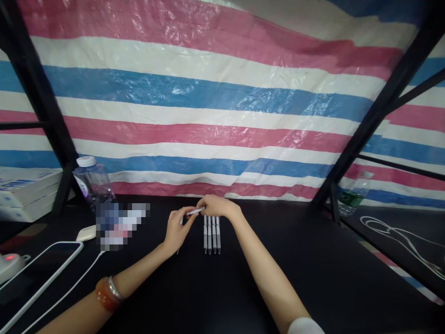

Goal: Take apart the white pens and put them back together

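Both hands meet over the black tabletop, with a white and grey pen [196, 211] between them, held roughly level. My left hand [176, 231] pinches its left part with thumb and fingers. On its right end close the fingers of my right hand [217, 205]. Several matching pens [212, 235] lie side by side in a row just below the right hand, their tips toward me. That hand covers their far ends. Another thin pen-like piece [181, 221] shows partly behind the left hand, mostly hidden by it.
On the left stand a transparent bottle [93, 183], a white earphone case [86, 233], a tablet [45, 273] and white boxes [29, 190]. A pixelated patch hides something there. At right, beyond the black frame, are a green-labelled bottle [354, 195] and a white cable [399, 234].
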{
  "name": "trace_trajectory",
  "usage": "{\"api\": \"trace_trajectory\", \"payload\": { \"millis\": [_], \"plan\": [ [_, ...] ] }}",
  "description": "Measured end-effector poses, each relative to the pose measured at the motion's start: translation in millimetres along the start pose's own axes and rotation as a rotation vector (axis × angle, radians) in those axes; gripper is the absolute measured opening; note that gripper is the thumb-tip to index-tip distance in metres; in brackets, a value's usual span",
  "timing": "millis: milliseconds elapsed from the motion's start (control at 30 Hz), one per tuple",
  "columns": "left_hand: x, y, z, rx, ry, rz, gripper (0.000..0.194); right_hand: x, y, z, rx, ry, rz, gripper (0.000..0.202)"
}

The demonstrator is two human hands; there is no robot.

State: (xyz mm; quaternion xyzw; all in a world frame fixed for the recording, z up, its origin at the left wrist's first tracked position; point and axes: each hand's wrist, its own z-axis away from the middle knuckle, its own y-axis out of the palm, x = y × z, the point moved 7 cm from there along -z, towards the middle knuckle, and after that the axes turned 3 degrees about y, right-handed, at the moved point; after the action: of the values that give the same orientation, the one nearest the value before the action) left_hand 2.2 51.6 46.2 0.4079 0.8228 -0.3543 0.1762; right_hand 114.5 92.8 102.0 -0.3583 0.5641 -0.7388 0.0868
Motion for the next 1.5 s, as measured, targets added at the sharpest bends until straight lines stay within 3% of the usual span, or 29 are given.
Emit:
{"api": "trace_trajectory", "payload": {
  "millis": [133,267,400,600,700,867,1067,1500],
  "plan": [
    [3.2,-3.2,0.0,-0.054,-0.066,0.143,0.036,0.6,-1.4,-5.3,-0.014,-0.095,-0.215,0.007],
    [10.6,-2.8,0.2,-0.086,-0.157,0.248,0.042,-7.4,-15.0,-6.6,-0.11,-0.114,-0.652,0.03],
    [18.9,-0.6,-0.6,-0.081,-0.204,0.29,0.037,-21.6,-17.5,-10.1,-0.038,-0.043,-1.169,0.05],
    [28.3,1.0,-1.1,-0.075,-0.253,0.294,0.032,-37.7,-24.8,-12.4,-0.02,-0.04,-1.616,0.052],
    [29.4,1.3,-1.5,-0.073,-0.254,0.294,0.03,-41.8,-25.6,-11.8,-0.047,-0.034,-1.729,0.051],
    [33.3,3.4,-1.0,-0.067,-0.257,0.311,0.029,-39.6,-27.9,-11.7,-0.04,-0.148,-1.845,0.053],
    [32.5,3.1,-1.0,-0.069,-0.261,0.336,0.029,-48.1,-25.6,-12.4,-0.1,-0.078,-1.891,0.05],
    [32.8,4.2,-0.8,-0.065,-0.271,0.352,0.028,-40.5,-24.4,-10.9,-0.03,-0.06,-1.907,0.052]
  ]
}}
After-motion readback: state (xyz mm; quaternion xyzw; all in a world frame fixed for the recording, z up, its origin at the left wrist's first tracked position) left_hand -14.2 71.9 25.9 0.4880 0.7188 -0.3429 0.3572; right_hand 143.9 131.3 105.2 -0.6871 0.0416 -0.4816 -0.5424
